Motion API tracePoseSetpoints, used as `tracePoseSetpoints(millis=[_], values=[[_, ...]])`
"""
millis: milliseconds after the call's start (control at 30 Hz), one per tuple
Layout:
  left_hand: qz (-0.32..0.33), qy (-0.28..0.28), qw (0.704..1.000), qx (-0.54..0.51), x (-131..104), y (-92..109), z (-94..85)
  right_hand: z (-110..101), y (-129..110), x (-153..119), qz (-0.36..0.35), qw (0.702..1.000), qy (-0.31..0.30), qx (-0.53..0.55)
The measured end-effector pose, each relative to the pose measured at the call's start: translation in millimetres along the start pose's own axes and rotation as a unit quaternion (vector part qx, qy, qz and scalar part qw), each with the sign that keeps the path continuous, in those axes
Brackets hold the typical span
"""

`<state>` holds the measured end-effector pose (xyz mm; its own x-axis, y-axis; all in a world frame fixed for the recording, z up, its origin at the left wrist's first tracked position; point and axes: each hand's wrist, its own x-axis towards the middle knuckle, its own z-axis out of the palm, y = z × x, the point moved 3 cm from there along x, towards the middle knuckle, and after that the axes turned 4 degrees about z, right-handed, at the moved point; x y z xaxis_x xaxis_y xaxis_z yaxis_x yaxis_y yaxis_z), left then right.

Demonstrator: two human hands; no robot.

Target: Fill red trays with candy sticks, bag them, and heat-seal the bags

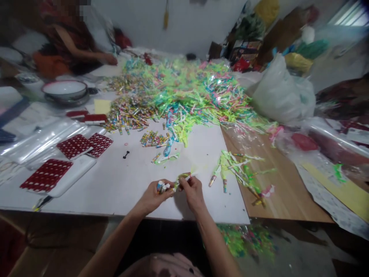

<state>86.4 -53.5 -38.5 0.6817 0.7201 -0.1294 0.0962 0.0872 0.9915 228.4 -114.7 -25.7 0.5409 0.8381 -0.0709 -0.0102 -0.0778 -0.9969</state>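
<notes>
Above the front of the white tabletop, my left hand (152,197) is closed round a small bunch of short printed tubes (163,187) with whitish ends. Close beside it, my right hand (193,191) pinches a yellow-green printed piece (183,177) with a red tip; the fingers of both hands meet near it, and its exact kind is too blurred to tell. To the right of my hands lie several printed tubes with neon green and white strips (230,165). A small group of bare tubes (154,138) lies farther forward.
A large heap of neon strips (187,96) covers the back. Loose tubes (127,113) pile left of it. Red patterned packets (47,175), a black bone-shaped piece (126,154), bowls (65,90) and a white bag (284,94) surround the work area. A co-worker's hand (110,59) is back left.
</notes>
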Motion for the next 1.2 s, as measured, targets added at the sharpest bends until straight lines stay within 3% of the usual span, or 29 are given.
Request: tracePoseSetpoints(millis=[167, 367, 533, 633, 733, 867, 933, 1033, 1100, 1200], values=[[-0.008, 0.023, 1.0, 0.007, 5.2, -17.2, 9.5, -6.8, 7.1, -0.4, -0.025, 0.998, 0.032, -0.054], [0.021, 0.01, 1.0, 0.019, 8.7, -0.5, 17.0, -12.1, 18.2, 6.4, 0.025, 0.999, 0.002, 0.033], [-0.037, -0.02, 0.994, -0.101, -5.2, -7.8, 21.8, -16.2, 10.7, -4.2, 0.009, 0.998, -0.063, 0.027], [-0.061, -0.003, 0.988, -0.139, -8.3, -19.8, 21.5, -17.4, 5.9, -5.7, -0.001, 0.999, -0.043, 0.014], [-0.036, 0.045, 0.994, -0.097, 2.0, -23.7, 19.7, -2.0, -0.2, -17.0, -0.011, 1.0, -0.025, -0.007], [-0.024, 0.138, 0.987, -0.076, 26.5, -14.1, 18.4, 36.1, -20.9, -49.0, -0.029, 0.988, -0.15, -0.033], [-0.023, 0.153, 0.983, -0.102, 33.4, -5.9, 16.1, 35.3, -36.9, -50.1, -0.047, 0.986, -0.154, -0.046], [-0.031, 0.16, 0.976, -0.144, 29.2, 4.8, 7.5, 0.9, -57.0, -22.8, -0.061, 0.996, -0.003, -0.064], [-0.049, 0.132, 0.976, -0.169, 20.6, 9.1, 4.5, -17.1, -61.0, -1.4, -0.071, 0.992, 0.03, -0.101], [-0.055, 0.097, 0.975, -0.192, 10.0, 11.9, 7.4, -19.3, -51.4, 15.8, -0.069, 0.99, 0.045, -0.112]])
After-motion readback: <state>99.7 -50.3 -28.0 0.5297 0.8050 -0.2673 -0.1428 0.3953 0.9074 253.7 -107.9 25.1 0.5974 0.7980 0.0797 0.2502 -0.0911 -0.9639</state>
